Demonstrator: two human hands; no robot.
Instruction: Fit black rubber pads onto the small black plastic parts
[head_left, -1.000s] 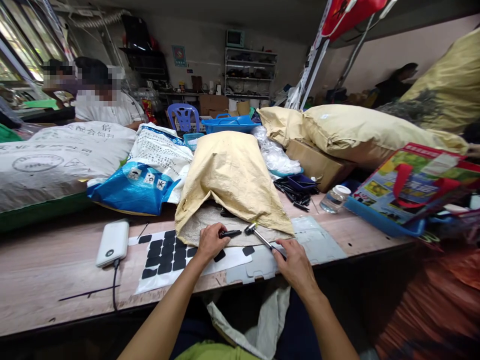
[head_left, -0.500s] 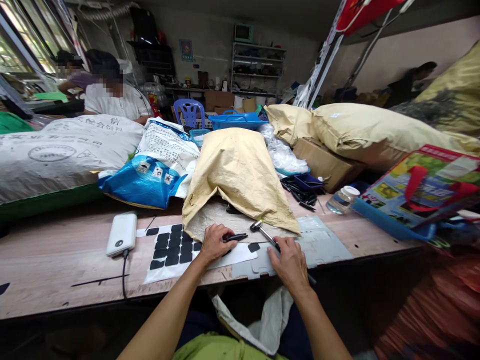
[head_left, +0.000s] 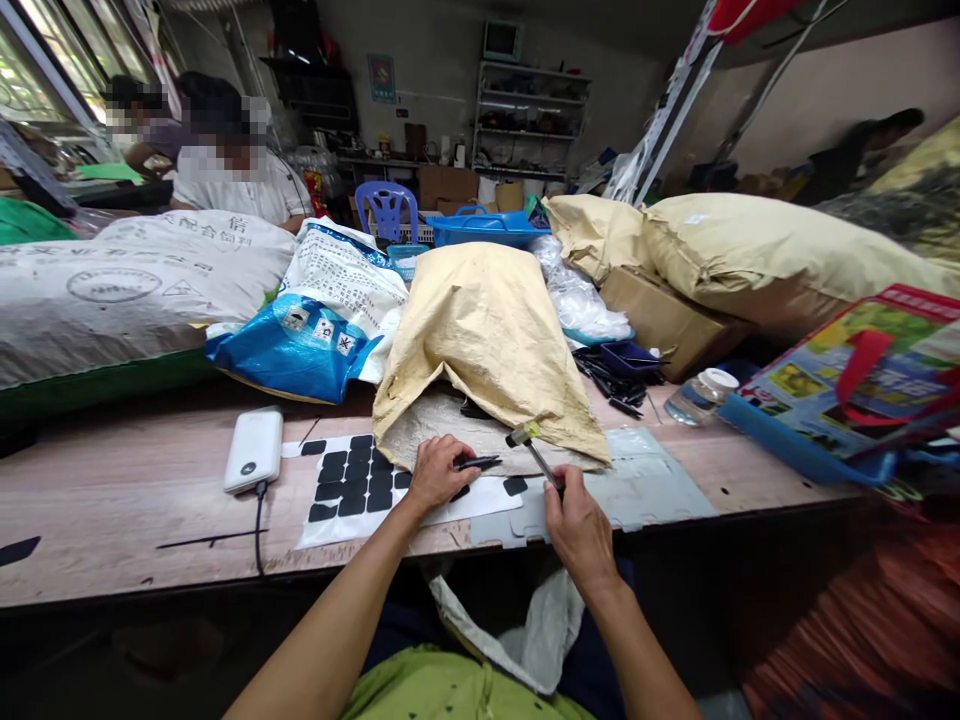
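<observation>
My left hand is closed on a slim black part and holds it flat on the bench just in front of a tan woven sack. My right hand grips the handle of a small metal hammer, whose head is raised a little above the bench, close to the right end of the black part. Under my left hand lies a white backing sheet with several black square pads. A grey flat sheet lies under my right hand.
A white power bank with a black cable lies to the left. Filled sacks and a cardboard box line the back of the bench. More black parts, a small jar and a blue tray with a printed bag sit right. People sit at back left.
My right hand has lifted the hammer so its handle stands steeper and its head is higher. My left hand keeps the black part in place. The camera view shifted slightly.
</observation>
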